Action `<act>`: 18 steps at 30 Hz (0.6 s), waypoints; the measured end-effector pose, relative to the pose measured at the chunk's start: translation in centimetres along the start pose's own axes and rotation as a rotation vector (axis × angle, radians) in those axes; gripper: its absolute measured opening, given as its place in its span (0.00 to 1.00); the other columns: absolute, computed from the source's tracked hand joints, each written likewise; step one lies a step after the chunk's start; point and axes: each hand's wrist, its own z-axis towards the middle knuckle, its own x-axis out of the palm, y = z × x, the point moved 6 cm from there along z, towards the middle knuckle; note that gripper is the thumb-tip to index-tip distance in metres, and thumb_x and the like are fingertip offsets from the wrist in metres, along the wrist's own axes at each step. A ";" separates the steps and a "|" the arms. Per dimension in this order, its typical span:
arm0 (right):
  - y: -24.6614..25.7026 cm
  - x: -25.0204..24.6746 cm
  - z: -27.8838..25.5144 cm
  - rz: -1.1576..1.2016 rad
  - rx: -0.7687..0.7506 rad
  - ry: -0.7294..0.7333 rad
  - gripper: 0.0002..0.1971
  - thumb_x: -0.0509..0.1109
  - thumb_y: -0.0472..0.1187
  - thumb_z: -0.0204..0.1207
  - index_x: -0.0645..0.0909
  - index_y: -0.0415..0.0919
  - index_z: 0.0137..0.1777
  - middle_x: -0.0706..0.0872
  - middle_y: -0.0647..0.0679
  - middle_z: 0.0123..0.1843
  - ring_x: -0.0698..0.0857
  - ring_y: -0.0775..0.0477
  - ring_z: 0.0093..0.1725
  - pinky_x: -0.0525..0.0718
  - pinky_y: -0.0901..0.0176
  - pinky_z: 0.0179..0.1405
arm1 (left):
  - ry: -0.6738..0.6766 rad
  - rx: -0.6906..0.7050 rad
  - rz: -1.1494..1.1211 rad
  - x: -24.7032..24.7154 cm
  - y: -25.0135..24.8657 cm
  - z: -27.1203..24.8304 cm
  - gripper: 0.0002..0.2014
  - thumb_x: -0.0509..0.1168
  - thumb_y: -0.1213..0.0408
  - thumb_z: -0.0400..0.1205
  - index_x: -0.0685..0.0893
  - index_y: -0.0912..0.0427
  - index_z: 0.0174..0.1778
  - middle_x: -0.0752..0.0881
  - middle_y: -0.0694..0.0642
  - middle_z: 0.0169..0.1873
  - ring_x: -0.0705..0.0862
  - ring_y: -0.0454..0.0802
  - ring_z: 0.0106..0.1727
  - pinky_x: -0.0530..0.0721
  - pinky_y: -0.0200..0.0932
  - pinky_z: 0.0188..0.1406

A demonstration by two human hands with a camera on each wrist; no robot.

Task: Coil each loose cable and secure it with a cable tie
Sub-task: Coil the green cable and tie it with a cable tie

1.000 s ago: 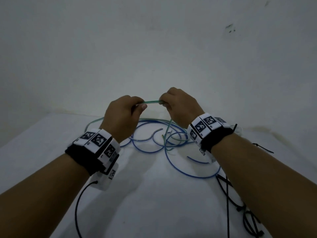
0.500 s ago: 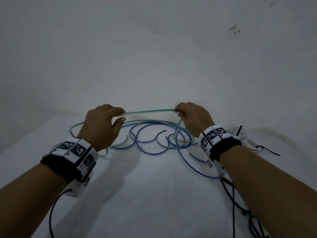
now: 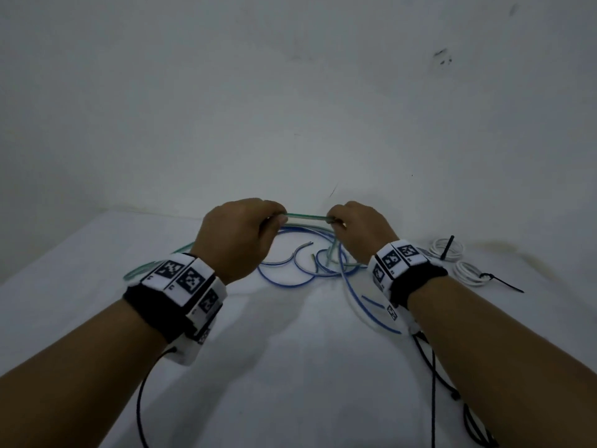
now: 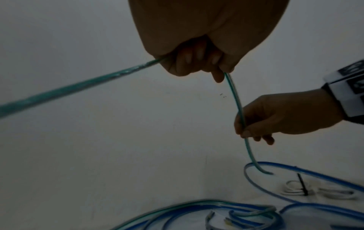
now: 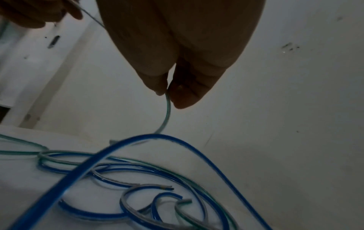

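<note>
Two hands hold one green cable point(image 3: 305, 217) above the table point(image 3: 290, 383) in the head view: the left hand point(image 3: 237, 236) and right hand point(image 3: 358, 231) each pinch it, a short straight span stretched between them. Below lie loose blue cables point(image 3: 284, 276), and to the right two white coils point(image 3: 447, 248), each bound with a black tie point(image 3: 444, 248).

From the left wrist, the left hand point(image 4: 197, 51) has its fingers curled round the green cable point(image 4: 236, 101), which runs down to the right hand point(image 4: 279, 116), gripping it between thumb and fingers; its end hangs over the blue cables point(image 4: 307, 172).

From the right wrist, thumb and fingers of the right hand point(image 5: 177, 62) pinch the green cable point(image 5: 166, 115), which curves down toward the blue cables point(image 5: 138, 179) on the table.
</note>
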 end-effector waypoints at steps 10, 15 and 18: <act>-1.3 -0.4 -1.0 0.335 0.208 -0.093 0.02 0.69 0.40 0.80 0.81 0.44 0.49 0.89 0.47 0.40 0.86 0.44 0.38 0.85 0.57 0.38 | 0.058 -0.188 0.156 -0.2 5.5 -1.7 0.10 0.63 0.61 0.84 0.88 0.52 0.56 0.83 0.54 0.41 0.81 0.58 0.45 0.77 0.47 0.39; 1.6 0.0 -1.2 0.670 0.293 -0.019 0.03 0.73 0.38 0.79 0.81 0.40 0.46 0.91 0.42 0.36 0.91 0.46 0.33 0.91 0.59 0.37 | 0.316 -0.279 0.223 1.9 5.1 -2.4 0.25 0.57 0.64 0.84 0.65 0.44 0.78 0.84 0.55 0.50 0.84 0.58 0.49 0.83 0.53 0.46; 3.2 0.4 -1.4 0.664 0.254 0.042 0.04 0.75 0.38 0.76 0.82 0.39 0.45 0.91 0.42 0.35 0.91 0.44 0.34 0.92 0.51 0.39 | 0.218 -0.253 0.078 2.0 3.6 -1.8 0.36 0.64 0.58 0.82 0.51 0.42 0.82 0.82 0.55 0.59 0.84 0.56 0.53 0.84 0.57 0.51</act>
